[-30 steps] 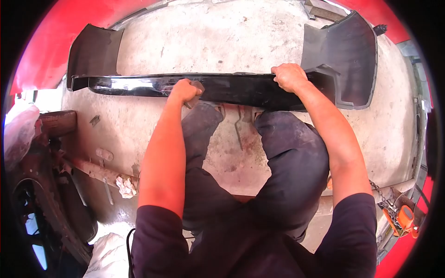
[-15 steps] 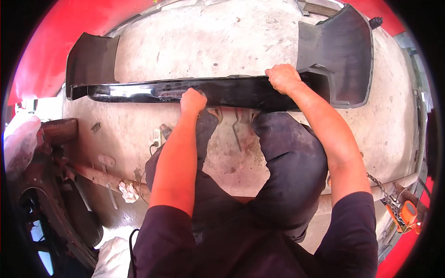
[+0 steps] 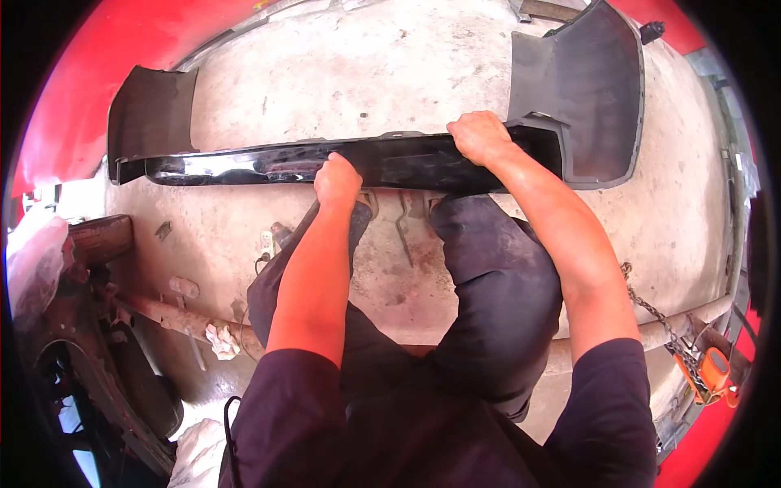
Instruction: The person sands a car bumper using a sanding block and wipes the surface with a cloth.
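Note:
A long black bumper-like panel point(image 3: 407, 159) with upturned grey-black ends lies across the floor in front of my knees. Its left part is glossy and reflects light. My left hand point(image 3: 338, 180) is closed against the panel's front face, near its middle; whatever is inside the fingers is hidden by the hand. On the right, my right hand point(image 3: 480, 137) grips the panel's upper edge with curled fingers.
A stained concrete floor point(image 3: 325, 81) surrounds the panel, with red bodywork point(image 3: 122, 57) behind. At the lower left are dark car parts point(image 3: 130, 366), crumpled paper point(image 3: 222, 342) and a power socket point(image 3: 267, 242). An orange chain hoist point(image 3: 714, 370) is at the right.
My left hand has shifted right along the panel, and the block seen in it earlier is now hidden. The panel's right end sits a little further left and higher in view.

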Available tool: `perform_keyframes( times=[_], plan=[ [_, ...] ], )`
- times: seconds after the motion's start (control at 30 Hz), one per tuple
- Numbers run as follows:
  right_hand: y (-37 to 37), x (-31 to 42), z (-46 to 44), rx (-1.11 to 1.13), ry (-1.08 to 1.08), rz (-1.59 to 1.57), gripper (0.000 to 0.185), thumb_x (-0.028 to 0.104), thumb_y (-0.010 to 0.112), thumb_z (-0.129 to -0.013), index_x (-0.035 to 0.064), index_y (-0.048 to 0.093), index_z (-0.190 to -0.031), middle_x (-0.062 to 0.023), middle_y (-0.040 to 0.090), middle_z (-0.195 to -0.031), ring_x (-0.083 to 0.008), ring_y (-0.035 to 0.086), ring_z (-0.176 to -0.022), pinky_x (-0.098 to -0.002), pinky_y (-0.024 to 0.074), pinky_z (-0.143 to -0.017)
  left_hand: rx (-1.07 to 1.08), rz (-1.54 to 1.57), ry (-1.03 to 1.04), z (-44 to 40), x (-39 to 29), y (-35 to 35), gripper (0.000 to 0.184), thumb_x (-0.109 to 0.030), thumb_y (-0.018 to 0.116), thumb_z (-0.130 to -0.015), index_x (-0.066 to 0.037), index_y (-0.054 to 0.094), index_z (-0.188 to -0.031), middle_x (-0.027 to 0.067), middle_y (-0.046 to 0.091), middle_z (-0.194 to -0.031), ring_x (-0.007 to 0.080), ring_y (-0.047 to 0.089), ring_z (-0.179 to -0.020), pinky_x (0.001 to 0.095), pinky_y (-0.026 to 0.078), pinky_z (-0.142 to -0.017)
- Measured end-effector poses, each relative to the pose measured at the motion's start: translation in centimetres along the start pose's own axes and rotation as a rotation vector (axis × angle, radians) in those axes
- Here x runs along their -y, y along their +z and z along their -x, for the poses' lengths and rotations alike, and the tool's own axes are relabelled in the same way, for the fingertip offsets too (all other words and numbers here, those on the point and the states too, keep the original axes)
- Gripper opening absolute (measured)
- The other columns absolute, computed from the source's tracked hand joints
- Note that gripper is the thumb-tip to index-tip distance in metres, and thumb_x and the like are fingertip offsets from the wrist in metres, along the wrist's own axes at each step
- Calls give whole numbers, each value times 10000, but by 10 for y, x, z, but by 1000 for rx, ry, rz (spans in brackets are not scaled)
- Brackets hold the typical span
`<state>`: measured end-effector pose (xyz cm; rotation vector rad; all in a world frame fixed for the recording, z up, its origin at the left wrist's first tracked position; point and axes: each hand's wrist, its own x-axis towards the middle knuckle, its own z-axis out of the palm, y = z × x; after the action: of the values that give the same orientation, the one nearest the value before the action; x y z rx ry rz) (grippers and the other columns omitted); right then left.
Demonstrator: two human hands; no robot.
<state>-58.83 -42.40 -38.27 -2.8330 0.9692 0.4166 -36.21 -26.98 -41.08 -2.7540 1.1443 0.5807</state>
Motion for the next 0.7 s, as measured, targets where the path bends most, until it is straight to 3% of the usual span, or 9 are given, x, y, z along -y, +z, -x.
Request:
perform_keyframes(
  times=[0.53, 0.7],
  plan=[
    [-6, -1, -1, 45, -10, 79, 224, 132, 557, -838, 86, 753, -937, -135, 729, -939, -292, 699, -938, -420, 553, -808, -96, 23, 76, 6, 8, 15, 233, -146, 528, -914, 1, 545, -1094, 253, 690, -979, 412, 681, -958, 482, 544, -839],
    [-9, 0, 3, 20, 11, 1, 222, 99, 562, -814, 81, 738, -947, -175, 714, -947, -329, 691, -936, -450, 545, -801, -111, 17, 72, 0, 7, 23, 222, -155, 546, -911, -10, 549, -1079, 231, 699, -957, 399, 688, -948, 476, 549, -839]
  ],
)
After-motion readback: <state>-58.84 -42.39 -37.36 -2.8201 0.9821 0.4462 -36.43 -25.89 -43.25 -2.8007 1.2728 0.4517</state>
